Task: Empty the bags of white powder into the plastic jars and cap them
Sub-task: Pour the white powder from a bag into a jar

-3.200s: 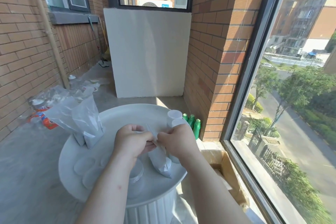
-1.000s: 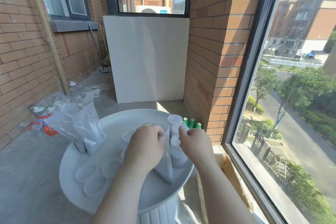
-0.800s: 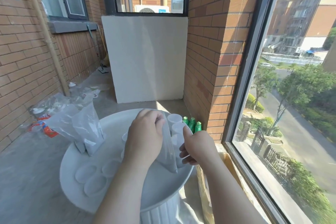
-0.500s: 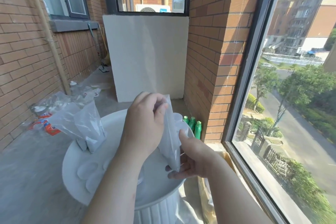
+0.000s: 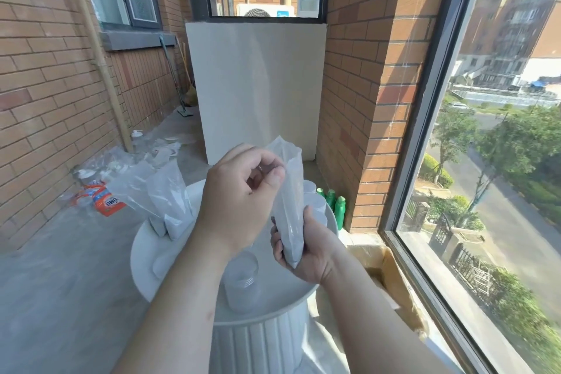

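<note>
Powder bag [image 5: 290,206] is now being held upright, lifted off the desk [image 5: 142,255] where it was resting a second ago. Left hand [image 5: 239,200] is pinching its top; right hand [image 5: 306,249] is gripping its lower end. Clear jar [image 5: 241,285] is standing beneath the left wrist.

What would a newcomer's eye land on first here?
First, the two hands at the centre: the left hand pinches the upper part of a clear bag of white powder while the right hand grips its bottom, above a round white table. Beneath them stands an open plastic jar, with more bags leaning at the table's left edge. On the right, a big window shows a sunny street.
</note>
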A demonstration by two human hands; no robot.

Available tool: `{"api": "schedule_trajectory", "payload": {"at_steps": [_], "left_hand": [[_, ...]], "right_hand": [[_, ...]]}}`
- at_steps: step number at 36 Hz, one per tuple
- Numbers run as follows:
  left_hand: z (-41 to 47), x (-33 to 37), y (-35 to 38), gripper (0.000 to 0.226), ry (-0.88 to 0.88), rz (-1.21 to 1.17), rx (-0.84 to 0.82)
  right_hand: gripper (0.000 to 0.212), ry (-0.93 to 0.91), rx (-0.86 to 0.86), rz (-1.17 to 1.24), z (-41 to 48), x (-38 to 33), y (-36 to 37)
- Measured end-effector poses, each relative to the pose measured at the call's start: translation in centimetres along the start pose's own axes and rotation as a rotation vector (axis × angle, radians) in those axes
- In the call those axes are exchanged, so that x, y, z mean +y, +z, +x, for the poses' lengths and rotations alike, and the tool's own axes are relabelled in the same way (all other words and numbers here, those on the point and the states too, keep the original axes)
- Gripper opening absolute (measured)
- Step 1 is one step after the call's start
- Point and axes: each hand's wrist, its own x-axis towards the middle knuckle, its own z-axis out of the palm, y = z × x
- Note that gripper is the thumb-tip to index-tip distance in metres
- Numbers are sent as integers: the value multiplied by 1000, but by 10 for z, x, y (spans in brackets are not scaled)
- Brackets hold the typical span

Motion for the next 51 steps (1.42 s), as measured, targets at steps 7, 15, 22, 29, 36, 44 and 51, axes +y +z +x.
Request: {"api": "schedule_trajectory", "payload": {"at_steps": [7,15,22,29,36,44,51], "left_hand": [[-7,-13,-6,20,-301,-226,180],[-42,-36,26,21,-863,-433,286],[-76,-18,57,35,-972,-621,71],[-83,-16,72,40,-1038,-746,76],[-81,-13,83,24,-1096,-912,113],[-81,-10,94,28,-1184,-1071,143],[-79,-16,97,28,-1268,-1163,212]], "right_hand": [[65,-248,102,41,8,-4,-4],[68,-564,177,-140,0,-16,-11],[84,-738,345,-297,-5,-16,-15],[71,-917,418,-495,-15,-15,-25],[67,-1002,403,-626,-15,-18,-35],[72,-1091,422,-763,-10,-23,-40],[57,-1119,417,-868,-9,-24,-41]]}}
